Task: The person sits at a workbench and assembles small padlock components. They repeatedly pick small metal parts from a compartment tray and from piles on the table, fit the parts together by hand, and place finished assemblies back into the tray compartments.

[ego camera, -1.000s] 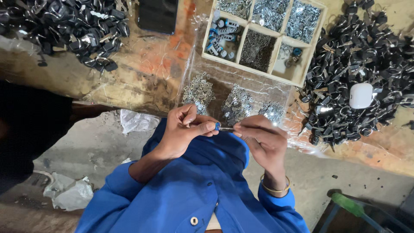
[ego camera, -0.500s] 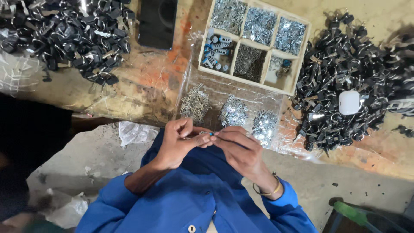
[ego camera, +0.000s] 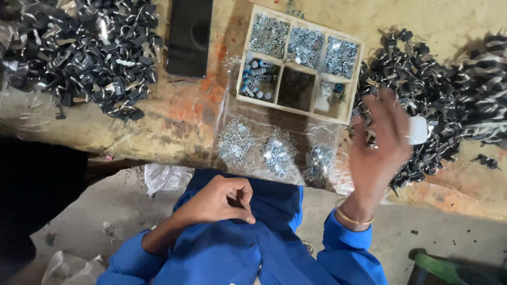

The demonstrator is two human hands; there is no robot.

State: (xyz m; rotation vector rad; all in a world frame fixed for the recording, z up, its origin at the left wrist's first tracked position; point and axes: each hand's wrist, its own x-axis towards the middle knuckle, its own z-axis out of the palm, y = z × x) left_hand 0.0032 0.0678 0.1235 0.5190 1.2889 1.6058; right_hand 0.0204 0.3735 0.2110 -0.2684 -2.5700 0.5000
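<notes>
The right hand (ego camera: 377, 140), blurred and spread open, seemingly empty, hovers at centre right over the heap of small black-and-silver metal clips (ego camera: 422, 89), nearer it than the left hand (ego camera: 222, 200), curled loosely at lower centre.

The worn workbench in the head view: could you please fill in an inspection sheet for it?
Surface: worn yellowish workbench, orange-stained.
Job's things: six-compartment wooden tray of small metal parts; three heaps of silvery parts on a clear plastic sheet.
Clutter: piles of black clips, left and right; flat black block; small white object.
Grippers: left hand loosely curled near the lap; right hand open, blurred, by the right pile.
Cables: nothing seen.
Surroundings: grey floor, crumpled plastic.
</notes>
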